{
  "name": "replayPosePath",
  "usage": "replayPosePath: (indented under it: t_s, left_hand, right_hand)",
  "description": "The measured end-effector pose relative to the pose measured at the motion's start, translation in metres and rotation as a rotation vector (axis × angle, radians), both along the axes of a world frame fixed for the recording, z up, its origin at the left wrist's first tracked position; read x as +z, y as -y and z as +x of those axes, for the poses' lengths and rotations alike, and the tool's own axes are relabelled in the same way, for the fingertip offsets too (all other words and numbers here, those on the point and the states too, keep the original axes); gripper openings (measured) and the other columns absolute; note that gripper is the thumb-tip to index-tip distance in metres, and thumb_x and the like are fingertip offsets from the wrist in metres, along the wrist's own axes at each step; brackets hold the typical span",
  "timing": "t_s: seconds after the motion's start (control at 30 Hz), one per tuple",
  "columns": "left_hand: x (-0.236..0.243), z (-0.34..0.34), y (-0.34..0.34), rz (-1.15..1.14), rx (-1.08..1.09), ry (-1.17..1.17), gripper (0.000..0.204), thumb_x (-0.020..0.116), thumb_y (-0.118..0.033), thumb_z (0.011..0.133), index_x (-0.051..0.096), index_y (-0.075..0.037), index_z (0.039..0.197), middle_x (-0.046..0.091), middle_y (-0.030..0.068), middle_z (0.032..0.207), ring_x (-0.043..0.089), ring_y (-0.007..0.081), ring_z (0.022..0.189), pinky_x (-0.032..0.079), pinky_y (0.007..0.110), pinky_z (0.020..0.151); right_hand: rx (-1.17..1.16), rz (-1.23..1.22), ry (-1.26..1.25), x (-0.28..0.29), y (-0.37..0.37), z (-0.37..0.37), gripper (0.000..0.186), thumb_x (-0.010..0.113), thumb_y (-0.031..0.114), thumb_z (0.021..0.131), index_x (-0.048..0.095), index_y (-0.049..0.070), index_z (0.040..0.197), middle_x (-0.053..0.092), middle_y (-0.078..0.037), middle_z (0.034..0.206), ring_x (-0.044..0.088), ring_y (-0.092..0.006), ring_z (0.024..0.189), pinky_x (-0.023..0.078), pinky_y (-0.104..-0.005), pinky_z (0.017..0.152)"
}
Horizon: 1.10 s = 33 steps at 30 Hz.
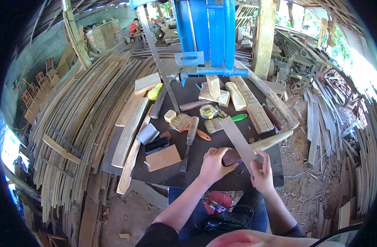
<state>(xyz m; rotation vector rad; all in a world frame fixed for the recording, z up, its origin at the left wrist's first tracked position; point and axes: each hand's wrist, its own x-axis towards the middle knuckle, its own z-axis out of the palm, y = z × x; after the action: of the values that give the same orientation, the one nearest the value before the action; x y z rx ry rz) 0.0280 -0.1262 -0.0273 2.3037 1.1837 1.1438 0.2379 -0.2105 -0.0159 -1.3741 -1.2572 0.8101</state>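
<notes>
My left hand [213, 166] is closed on a dark reddish-brown piece [231, 156] at the front right of the dark worktop [203, 164]. A pale shaped length of wood [271, 140] extends rightward from behind it. My right hand [261, 177] grips the near end of a long, flat grey-tan strip [237, 136], which lies diagonally across the dark piece. Close by are a brush with a green handle [238, 118], a brush with an orange handle [203, 134] and a chisel-like tool [191, 133].
A blue machine [205, 33] with an upright saw blade [163, 74] stands at the back. Wooden boards, blocks, a yellow tape measure [207, 111] and a cardboard piece [163, 157] cover the worktop. Long timber stacks [81, 115] flank it. A person in red [134, 28] is far back.
</notes>
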Motion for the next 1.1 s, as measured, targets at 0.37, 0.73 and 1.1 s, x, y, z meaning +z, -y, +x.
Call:
replayPosePath:
  t_s: [0.37,0.73,1.1]
  left_hand:
    - [0.004,-0.003,0.004,-0.102,0.028,-0.045,0.06,0.092,-0.036,0.074,0.072,-0.011,0.125,0.075,0.0143,0.104,0.069,0.035,0.102,0.057,0.047,0.095]
    - [0.006,0.002,0.01,-0.093,0.08,-0.05,0.058,0.092,-0.035,0.073,0.071,-0.015,0.123,0.075,0.0114,0.1,0.068,0.0352,0.101,0.054,0.05,0.094]
    - [0.006,-0.001,0.005,-0.062,0.04,-0.06,0.059,0.093,-0.035,0.074,0.072,-0.01,0.122,0.076,0.0132,0.106,0.068,0.037,0.099,0.056,0.048,0.094]
  right_hand:
    - [-0.064,0.314,1.046,0.014,-0.075,-0.035,0.06,0.063,0.013,0.101,0.05,0.013,0.159,0.078,-0.013,0.093,0.073,-0.0351,0.063,0.058,-0.0475,0.056]
    - [-0.014,0.374,0.99,0.029,0.019,-0.008,0.065,0.069,0.01,0.095,0.052,0.007,0.158,0.071,-0.008,0.076,0.068,-0.0299,0.055,0.055,-0.0422,0.051]
    - [0.141,0.017,1.133,0.059,-0.03,-0.019,0.085,0.064,0.019,0.096,0.023,0.004,0.169,0.069,-0.018,0.066,0.071,-0.0402,0.058,0.058,-0.0537,0.055]
